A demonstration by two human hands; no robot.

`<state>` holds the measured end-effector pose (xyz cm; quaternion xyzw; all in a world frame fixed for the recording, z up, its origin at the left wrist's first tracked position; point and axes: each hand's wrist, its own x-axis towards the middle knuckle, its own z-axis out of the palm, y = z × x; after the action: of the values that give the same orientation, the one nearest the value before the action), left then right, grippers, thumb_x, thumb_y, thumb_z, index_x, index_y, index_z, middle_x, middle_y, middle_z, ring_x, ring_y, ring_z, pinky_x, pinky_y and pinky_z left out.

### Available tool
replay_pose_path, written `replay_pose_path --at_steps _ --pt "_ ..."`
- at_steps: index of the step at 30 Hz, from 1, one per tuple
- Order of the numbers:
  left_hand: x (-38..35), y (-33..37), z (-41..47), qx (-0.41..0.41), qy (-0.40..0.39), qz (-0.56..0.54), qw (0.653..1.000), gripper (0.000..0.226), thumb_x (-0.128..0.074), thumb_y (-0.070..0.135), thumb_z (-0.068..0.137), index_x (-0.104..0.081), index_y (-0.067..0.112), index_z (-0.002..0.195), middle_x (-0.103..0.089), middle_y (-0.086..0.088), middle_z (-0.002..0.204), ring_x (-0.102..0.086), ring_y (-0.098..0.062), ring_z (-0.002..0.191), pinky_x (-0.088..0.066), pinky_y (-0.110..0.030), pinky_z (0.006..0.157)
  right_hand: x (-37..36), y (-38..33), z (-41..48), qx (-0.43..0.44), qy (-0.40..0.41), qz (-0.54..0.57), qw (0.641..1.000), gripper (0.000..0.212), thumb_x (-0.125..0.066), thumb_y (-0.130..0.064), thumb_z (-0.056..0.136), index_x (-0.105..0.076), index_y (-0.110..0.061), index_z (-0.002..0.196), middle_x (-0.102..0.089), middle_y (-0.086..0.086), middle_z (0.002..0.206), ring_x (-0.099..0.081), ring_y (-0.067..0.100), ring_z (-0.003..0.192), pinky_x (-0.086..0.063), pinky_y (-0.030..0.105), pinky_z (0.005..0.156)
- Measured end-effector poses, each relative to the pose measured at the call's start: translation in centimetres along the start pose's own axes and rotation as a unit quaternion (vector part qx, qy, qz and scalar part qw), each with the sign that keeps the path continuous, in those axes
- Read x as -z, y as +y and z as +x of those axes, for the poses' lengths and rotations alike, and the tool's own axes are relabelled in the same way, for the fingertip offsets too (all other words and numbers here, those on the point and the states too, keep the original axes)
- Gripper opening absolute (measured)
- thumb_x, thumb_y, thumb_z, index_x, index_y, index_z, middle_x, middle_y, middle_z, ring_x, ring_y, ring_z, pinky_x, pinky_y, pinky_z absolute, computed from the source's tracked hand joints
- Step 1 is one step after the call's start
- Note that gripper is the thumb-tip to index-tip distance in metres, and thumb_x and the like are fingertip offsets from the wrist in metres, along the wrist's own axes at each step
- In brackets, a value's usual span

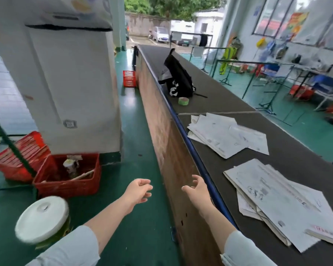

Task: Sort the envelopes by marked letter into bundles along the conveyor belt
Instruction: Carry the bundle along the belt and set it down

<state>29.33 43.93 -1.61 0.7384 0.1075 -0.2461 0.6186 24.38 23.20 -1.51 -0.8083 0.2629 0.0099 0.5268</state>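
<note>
The left hand [139,191] and right hand [195,189] are empty, fingers loosely curled, beside the conveyor belt [210,104]. On the belt lie a near pile [273,198] and, well apart, a far pile [225,135] of envelopes. Probably best to reach the near pile and read each letter before lifting.

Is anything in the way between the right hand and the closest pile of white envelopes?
Only the blue rail along the edge of the dark conveyor belt lies between the right hand and the nearer pile of white paper envelopes. Nothing else visible blocks the reach.
</note>
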Motion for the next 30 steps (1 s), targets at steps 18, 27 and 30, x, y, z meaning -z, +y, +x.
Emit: replay_pose_path --at_steps 18,27,30 --pt "-8.9 17.6 31.2 -0.012 -0.159 0.121 0.980 0.025 -0.059 0.013 0.093 -0.057 0.015 0.118 -0.067 -0.005 0.109 -0.065 -0.012 0.078 -0.051 -0.021 0.062 4.1 -6.4 28.3 -0.112 0.131 0.085 0.981 0.066 -0.066 -0.017 0.088 -0.036 -0.016 0.146 -0.043 0.008 0.144 -0.051 0.020 0.115 -0.041 0.029 0.085" --pt "-17.6 24.7 42.0 -0.022 -0.221 0.183 0.958 0.027 -0.056 0.012 0.094 -0.056 0.015 0.120 -0.065 -0.008 0.106 -0.061 -0.015 0.081 -0.051 -0.023 0.065 9.3 -6.9 39.0 -0.162 0.179 0.091 0.966 0.066 -0.070 -0.016 0.085 -0.039 -0.016 0.143 -0.044 0.008 0.143 -0.046 0.024 0.127 -0.041 0.038 0.107" --pt "-20.7 26.0 45.1 -0.018 -0.261 0.220 0.940 0.025 -0.057 0.012 0.094 -0.055 0.014 0.119 -0.063 -0.006 0.102 -0.061 -0.014 0.078 -0.050 -0.023 0.064 10.3 -5.6 40.8 -0.205 0.188 0.106 0.955 0.063 -0.066 -0.009 0.086 -0.040 -0.013 0.143 -0.048 0.006 0.135 -0.048 0.018 0.112 -0.040 0.028 0.090"
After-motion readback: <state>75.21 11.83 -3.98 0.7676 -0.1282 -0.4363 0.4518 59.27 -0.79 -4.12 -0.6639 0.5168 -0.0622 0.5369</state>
